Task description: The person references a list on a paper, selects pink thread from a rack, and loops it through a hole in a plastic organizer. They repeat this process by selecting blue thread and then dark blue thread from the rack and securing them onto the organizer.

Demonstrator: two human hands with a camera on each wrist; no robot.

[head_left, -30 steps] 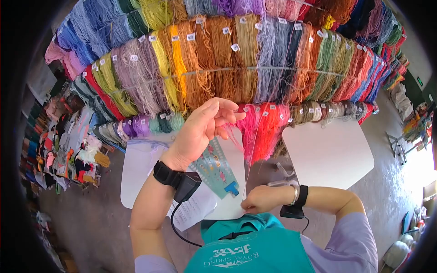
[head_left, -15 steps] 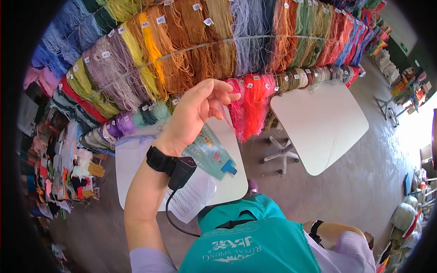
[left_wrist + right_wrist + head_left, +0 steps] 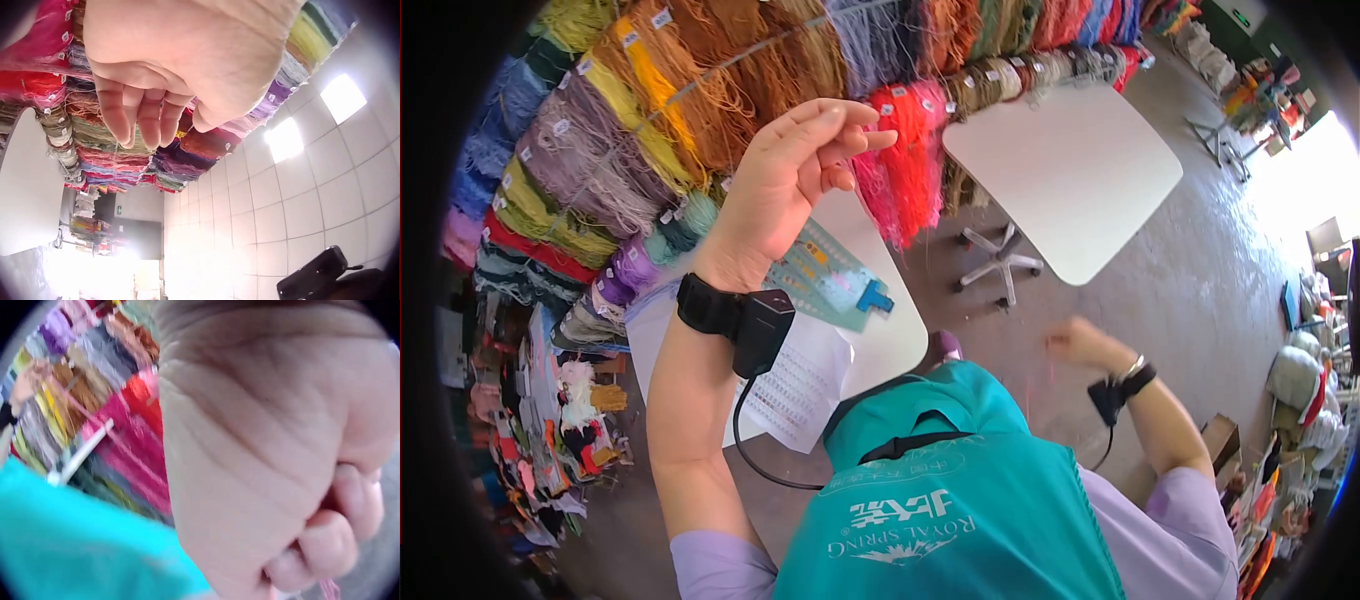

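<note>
My left hand point(image 3: 780, 190) is raised in front of the yarn rack, fingers bent. A thin pink yarn strand point(image 3: 81, 409) runs from it toward my right hand in the right wrist view. In the left wrist view, pink yarn point(image 3: 44, 66) stretches from the hand's side toward the left edge. My right hand point(image 3: 1090, 345), slightly blurred, is out to the right over the floor. Its fingers point(image 3: 328, 544) are curled tightly, with a bit of pink yarn showing below them. Both fingertip grips on the yarn are partly hidden.
Labelled yarn hanks point(image 3: 730, 70) hang on the rack, red and pink ones point(image 3: 905, 150) beside a second white table point(image 3: 1070, 170). On the nearer white table point(image 3: 895, 345) lie a teal patterned sheet point(image 3: 820, 285), a blue T-shaped piece point(image 3: 874, 297) and printed paper point(image 3: 795, 390).
My right hand has swung away from the near table edge, out of sight beside my body, then out to the right. My left hand stays raised, while the head view has shifted.
</note>
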